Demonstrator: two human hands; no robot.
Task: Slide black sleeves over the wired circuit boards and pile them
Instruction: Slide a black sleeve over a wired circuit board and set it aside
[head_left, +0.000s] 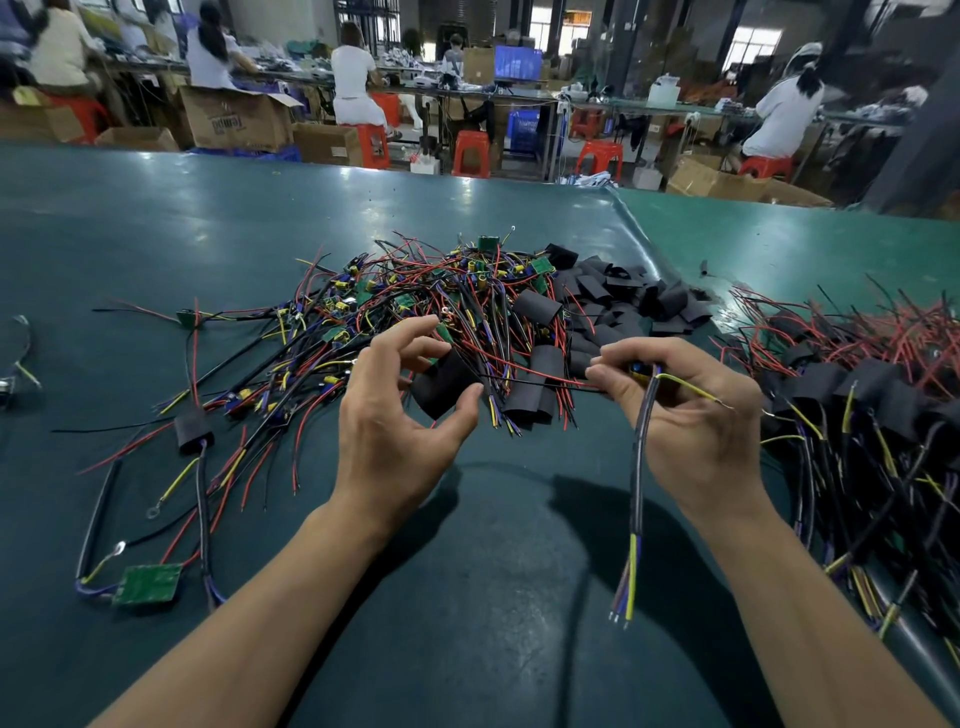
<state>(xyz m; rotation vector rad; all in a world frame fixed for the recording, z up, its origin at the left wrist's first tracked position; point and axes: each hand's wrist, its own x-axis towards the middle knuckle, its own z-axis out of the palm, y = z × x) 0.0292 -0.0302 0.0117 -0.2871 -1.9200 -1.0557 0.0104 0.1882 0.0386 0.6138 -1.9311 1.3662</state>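
Observation:
My left hand (400, 410) holds a black sleeve (444, 382) between thumb and curled fingers, above the table's middle. To its right, my right hand (675, 410) pinches a wired circuit board (640, 370), mostly hidden by my fingers; its black cable (635, 493) with yellow and blue leads hangs down past my wrist. A thin black and red wire runs from the board toward the sleeve. Behind both hands lies a tangle of bare wired boards (415, 296). Loose black sleeves (618, 301) are heaped at its right. A pile of sleeved boards (857, 410) sits at the far right.
One sleeved board (192, 428) and a bare green board (148, 583) with ring-terminal wires lie at the left on the green table (156, 218). A lighter green table section (779, 244) adjoins at the right. Other people sit at benches far behind.

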